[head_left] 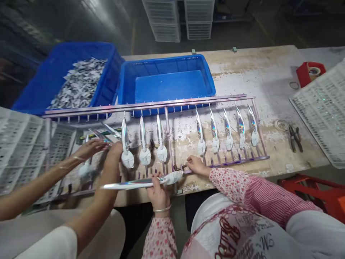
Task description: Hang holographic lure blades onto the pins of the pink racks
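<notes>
My left hand (159,196) is closed around a long silver fishing lure (134,184), which lies level with its white-wrapped end (174,177) to the right. My right hand (197,165) is pinched at the lower bar of a pinkish metal rack, beside a small dark piece (176,168); exactly what its fingers grip is hidden. Several similar shiny lures hang along the rack (140,106), such as one lure (199,131) right of the middle post, their white-wrapped ends downward.
A co-worker's hands (94,146) handle lures at the rack's left end. Behind the rack stand a blue bin (167,63) and another blue bin (110,54) with silvery pieces. Pliers (295,138), a tape roll (281,125) and a white crate (323,108) are on the right.
</notes>
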The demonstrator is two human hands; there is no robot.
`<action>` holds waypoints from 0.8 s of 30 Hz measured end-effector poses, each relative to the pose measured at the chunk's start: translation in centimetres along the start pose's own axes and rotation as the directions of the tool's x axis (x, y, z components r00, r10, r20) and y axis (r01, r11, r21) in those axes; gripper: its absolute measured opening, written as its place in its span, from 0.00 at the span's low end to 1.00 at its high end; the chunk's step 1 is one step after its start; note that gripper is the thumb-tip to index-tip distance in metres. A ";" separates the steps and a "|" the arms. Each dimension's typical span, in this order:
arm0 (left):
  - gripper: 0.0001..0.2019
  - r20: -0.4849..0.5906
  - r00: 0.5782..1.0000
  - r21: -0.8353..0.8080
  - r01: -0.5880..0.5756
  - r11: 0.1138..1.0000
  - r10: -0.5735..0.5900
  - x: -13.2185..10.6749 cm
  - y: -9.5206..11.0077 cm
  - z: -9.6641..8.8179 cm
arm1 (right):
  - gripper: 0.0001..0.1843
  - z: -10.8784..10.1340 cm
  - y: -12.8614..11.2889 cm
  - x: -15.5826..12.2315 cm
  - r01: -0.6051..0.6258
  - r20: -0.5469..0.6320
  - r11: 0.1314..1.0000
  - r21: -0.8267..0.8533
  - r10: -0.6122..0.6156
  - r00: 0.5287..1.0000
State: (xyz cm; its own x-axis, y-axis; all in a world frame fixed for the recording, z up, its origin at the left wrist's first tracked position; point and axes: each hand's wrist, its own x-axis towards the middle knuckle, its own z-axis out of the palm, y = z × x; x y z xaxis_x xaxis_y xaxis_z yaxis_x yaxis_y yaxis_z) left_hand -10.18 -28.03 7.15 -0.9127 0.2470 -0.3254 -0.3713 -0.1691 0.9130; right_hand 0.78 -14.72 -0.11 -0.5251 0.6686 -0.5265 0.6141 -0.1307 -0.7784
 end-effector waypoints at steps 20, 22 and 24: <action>0.27 0.098 0.995 0.131 0.004 0.991 -0.016 1.3 -7.7 4.0 | 0.09 1.1 2.2 -1.2 0.231 -0.014 0.971 -0.068 -0.232 0.973; 0.25 0.119 0.993 0.170 -0.008 0.985 -0.013 1.5 -7.6 4.0 | 0.09 1.0 2.1 -1.3 0.234 -0.003 0.970 -0.067 -0.235 0.972; 0.21 0.172 0.983 0.281 0.011 0.960 -0.062 2.4 -5.9 3.6 | 0.09 0.9 2.0 -1.3 0.236 0.004 0.969 -0.078 -0.236 0.972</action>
State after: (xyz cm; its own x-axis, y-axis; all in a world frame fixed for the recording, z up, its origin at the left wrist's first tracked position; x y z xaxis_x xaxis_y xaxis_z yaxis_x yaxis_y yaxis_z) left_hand -9.59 -22.95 1.86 -0.8453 0.4170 -0.3341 -0.3186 0.1085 0.9417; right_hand 2.12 -16.53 -1.29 -0.6579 0.6773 -0.3294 0.5170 0.0881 -0.8515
